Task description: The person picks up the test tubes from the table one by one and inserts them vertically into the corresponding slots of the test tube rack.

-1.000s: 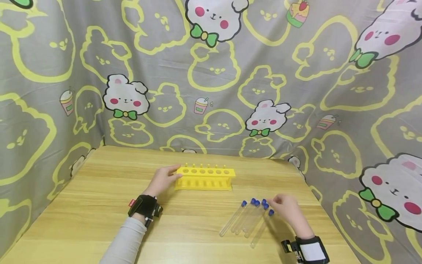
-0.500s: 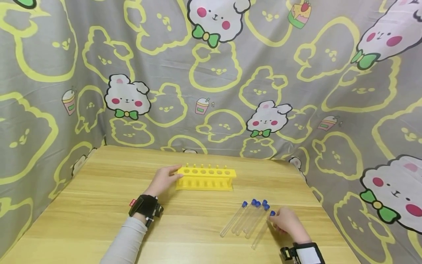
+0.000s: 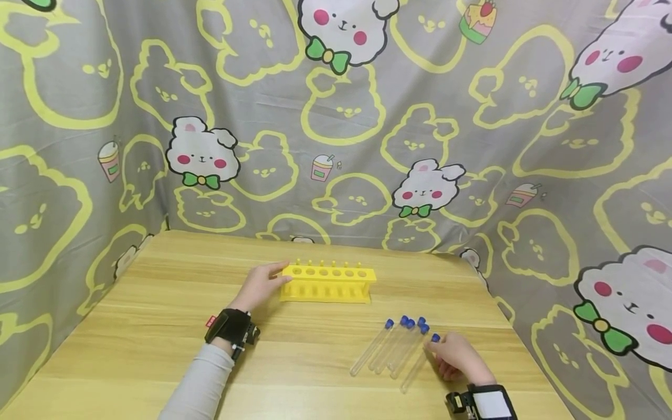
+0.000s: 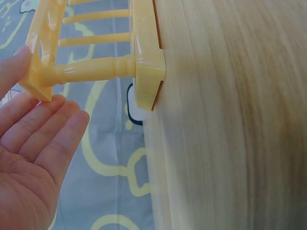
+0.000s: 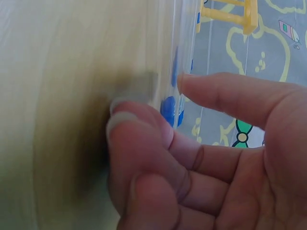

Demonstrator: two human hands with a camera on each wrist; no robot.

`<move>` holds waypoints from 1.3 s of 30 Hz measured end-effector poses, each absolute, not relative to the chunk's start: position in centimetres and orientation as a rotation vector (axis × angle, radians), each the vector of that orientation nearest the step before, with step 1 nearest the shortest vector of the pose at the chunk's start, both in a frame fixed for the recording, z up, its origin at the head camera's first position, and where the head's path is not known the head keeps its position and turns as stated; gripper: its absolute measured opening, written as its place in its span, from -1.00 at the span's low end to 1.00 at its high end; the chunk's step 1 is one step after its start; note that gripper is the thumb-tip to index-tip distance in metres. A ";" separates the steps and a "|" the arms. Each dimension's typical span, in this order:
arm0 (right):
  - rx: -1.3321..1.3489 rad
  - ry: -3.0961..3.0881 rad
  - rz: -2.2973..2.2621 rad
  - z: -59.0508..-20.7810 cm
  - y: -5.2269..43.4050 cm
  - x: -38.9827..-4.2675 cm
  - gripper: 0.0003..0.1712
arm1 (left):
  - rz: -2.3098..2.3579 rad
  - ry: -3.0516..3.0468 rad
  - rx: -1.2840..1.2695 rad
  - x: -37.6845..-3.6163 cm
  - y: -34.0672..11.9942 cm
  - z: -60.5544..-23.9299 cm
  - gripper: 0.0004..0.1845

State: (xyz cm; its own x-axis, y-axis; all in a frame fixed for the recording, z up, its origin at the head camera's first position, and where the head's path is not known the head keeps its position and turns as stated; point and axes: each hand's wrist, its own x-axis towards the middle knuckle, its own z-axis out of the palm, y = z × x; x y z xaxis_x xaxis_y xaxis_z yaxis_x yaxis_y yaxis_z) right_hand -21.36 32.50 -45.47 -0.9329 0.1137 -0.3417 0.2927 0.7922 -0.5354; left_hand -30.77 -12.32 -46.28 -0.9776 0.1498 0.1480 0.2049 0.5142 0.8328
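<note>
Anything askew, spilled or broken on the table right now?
Nothing stands out. The yellow rack stands upright and empty with the left hand at its end. The capped tubes lie side by side and look intact, nothing spilled. The right hand is at the rightmost tube.

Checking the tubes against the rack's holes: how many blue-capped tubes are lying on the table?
6, all lying side by side on the wooden table right of the yellow rack; caps: by the right hand.

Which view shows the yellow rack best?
The head view: the whole yellow rack stands on the table, holes visible, left hand at its end. The left wrist view shows only one end close up; the right wrist view, a far corner.
</note>
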 end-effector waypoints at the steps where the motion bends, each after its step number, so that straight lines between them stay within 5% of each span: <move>1: 0.319 2.685 -0.874 -45.4 32.5 -21.4 -0.58 | -1.489 -2.686 -0.314 -30.8 -12.3 -46.3 -0.40; 25: 0.348 2.635 -0.996 -45.4 33.1 -21.5 -0.67 | -1.489 -2.683 -0.312 -30.7 -12.4 -46.2 -0.40; 39: 0.213 2.781 -1.199 -41.9 32.8 -22.4 -0.73 | -1.483 -2.679 -0.307 -30.8 -12.3 -46.4 -0.40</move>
State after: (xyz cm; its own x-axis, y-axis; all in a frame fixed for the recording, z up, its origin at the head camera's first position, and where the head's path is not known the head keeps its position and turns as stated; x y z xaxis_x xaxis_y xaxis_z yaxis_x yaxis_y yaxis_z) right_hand -22.37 32.75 -41.91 -0.9846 0.0862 -0.1521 0.1698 0.6790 -0.7142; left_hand -30.83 -12.32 -46.39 -0.9780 0.1428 0.1522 0.2048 0.5163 0.8316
